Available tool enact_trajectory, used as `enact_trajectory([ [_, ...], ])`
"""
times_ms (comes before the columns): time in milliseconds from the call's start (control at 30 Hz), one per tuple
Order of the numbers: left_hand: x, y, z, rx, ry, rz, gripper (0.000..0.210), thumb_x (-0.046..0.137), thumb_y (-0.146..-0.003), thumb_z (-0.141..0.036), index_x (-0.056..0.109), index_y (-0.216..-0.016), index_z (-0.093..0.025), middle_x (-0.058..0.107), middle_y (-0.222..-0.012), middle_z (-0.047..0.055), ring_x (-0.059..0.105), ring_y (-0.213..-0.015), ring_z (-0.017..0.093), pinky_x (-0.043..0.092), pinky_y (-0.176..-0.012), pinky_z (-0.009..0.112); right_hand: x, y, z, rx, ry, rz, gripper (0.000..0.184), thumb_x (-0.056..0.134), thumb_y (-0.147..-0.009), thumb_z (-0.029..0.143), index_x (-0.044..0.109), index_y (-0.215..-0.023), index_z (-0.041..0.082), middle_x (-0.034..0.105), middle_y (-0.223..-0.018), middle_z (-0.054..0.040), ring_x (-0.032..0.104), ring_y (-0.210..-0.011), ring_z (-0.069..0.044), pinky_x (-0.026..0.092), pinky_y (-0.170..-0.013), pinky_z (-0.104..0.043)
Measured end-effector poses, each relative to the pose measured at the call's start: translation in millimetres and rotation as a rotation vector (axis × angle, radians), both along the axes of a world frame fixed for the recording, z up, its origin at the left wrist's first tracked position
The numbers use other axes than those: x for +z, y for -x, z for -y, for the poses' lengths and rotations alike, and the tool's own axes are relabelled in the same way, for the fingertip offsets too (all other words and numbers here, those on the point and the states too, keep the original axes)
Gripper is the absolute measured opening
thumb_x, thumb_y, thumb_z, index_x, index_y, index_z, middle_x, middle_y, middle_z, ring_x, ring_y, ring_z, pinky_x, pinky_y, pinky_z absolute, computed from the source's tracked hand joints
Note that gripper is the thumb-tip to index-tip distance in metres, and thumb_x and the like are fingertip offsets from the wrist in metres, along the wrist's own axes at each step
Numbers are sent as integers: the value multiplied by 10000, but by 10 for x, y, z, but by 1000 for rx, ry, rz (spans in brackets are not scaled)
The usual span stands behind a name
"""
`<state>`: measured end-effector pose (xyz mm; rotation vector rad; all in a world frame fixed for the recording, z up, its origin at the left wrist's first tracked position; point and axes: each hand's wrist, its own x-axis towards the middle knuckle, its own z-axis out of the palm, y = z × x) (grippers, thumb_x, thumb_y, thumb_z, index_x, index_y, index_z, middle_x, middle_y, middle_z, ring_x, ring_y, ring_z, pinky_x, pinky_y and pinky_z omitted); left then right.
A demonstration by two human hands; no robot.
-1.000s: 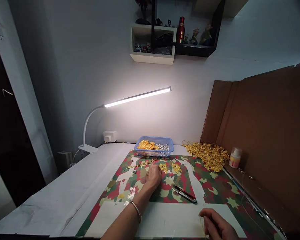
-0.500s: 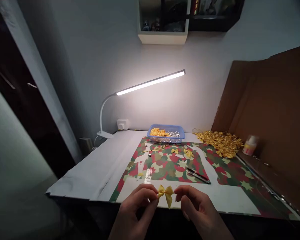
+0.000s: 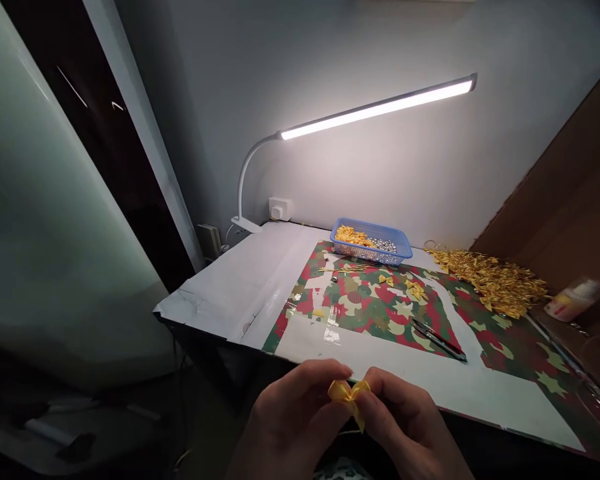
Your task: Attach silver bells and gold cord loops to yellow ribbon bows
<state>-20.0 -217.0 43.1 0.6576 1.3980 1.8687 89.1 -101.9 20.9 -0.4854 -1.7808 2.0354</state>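
Observation:
A small yellow ribbon bow (image 3: 349, 393) is between my two hands, just off the table's front edge. My right hand (image 3: 405, 417) pinches its right loop between thumb and index finger. My left hand (image 3: 303, 410) closes round the left side, its fingertips at the loop and its thumb below; the exact contact is partly hidden. One ribbon tail points down beside my right thumb. A pale strand (image 3: 350, 432) shows beneath the bow. Beyond my hands, thread snips (image 3: 440, 341) with dark and red handles lie on the camouflage-patterned sheet (image 3: 353, 300).
A blue basket (image 3: 403, 250) holds yellow bows and silvery beads. Loose bows (image 3: 416, 290) and thin gold strips (image 3: 347, 269) lie before it. Right of these are a gold heap (image 3: 500, 280), a white bottle (image 3: 575, 300) and a cardboard wall (image 3: 575, 193). A lit lamp (image 3: 380, 107) arches overhead.
My view has turned down and left. My right hand, earlier just right of the bow, has come in and now grips it. My hands are closer together, with the bow turned between them.

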Motion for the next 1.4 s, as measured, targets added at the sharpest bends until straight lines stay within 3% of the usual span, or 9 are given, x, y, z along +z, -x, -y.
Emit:
enact_trajectory([
  [167, -48, 100, -32, -104, 53, 359, 193, 940, -637, -295, 803, -692, -170, 701, -601, -21, 577, -565, 77, 503, -586, 166, -51, -45, 5, -142, 56, -31, 371, 645, -879, 565, 713, -865, 201, 504, -678, 25, 410, -579, -95, 325, -542, -233],
  [333, -83, 100, -66, -160, 61, 723, 229, 977, -576, -160, 785, -701, -145, 751, -609, 6, 659, -550, 78, 494, -533, 141, -75, -129, 59, -369, 74, -62, 398, 711, -846, 525, 645, -1145, 270, 652, -740, 15, 519, -537, -98, 444, -526, -221],
  [467, -74, 91, -104, -164, 33, 821, 304, 996, -530, -134, 762, -720, -170, 739, -634, -42, 641, -513, 30, 483, -506, 96, -94, -115, 60, -305, -181, -139, 232, 613, -937, 415, 697, -839, 223, 654, -717, -12, 522, -520, -94, 434, -500, -210],
  [567, -74, 94, -102, -153, 11, 873, 333, 995, -534, -114, 773, -773, -182, 745, -690, -50, 650, -559, 9, 512, -571, 74, -142, -54, 47, -313, -469, -272, 165, 593, -948, 264, 714, -838, 239, 610, -754, -9, 511, -548, -94, 412, -486, -207],
  [633, -85, 100, -91, -145, 0, 904, 338, 987, -550, -100, 785, -804, -192, 748, -721, -54, 661, -590, 0, 522, -603, 61, -177, -4, 62, -346, -564, -325, 142, 594, -939, 206, 723, -925, 264, 587, -812, -14, 531, -582, -104, 431, -493, -215],
  [767, -107, 118, -80, -145, -31, 952, 366, 982, -539, -80, 793, -819, -223, 749, -757, -76, 666, -622, -16, 513, -609, 16, -175, 84, 125, -382, -582, -391, 232, 593, -946, 182, 694, -1109, 313, 553, -829, -5, 561, -604, -100, 468, -521, -212],
  [967, -211, 105, -48, -117, -43, 907, 288, 882, -680, -81, 771, -918, -199, 744, -813, -46, 714, -733, 29, 540, -675, 24, -84, 169, 120, -442, -769, -435, 89, 596, -941, 200, 669, -990, 206, 460, -727, 18, 484, -545, -78, 409, -483, -206],
  [1133, -343, 110, -22, -52, 51, 793, 312, 920, -672, -297, 752, -931, -257, 719, -884, -31, 726, -852, 109, 584, -810, 156, -115, 173, 99, -436, -841, -435, 95, 575, -944, 191, 649, -1003, 198, 456, -714, 19, 449, -529, -73, 375, -465, -196],
  [1400, -107, 78, -72, -16, 73, 663, 257, 971, -603, -227, 772, -759, -187, 730, -724, 10, 678, -675, 111, 567, -684, 183, -50, 90, 84, -421, -888, -335, 153, 526, -941, 105, 642, -932, 204, 466, -705, 16, 423, -513, -73, 358, -447, -200],
])
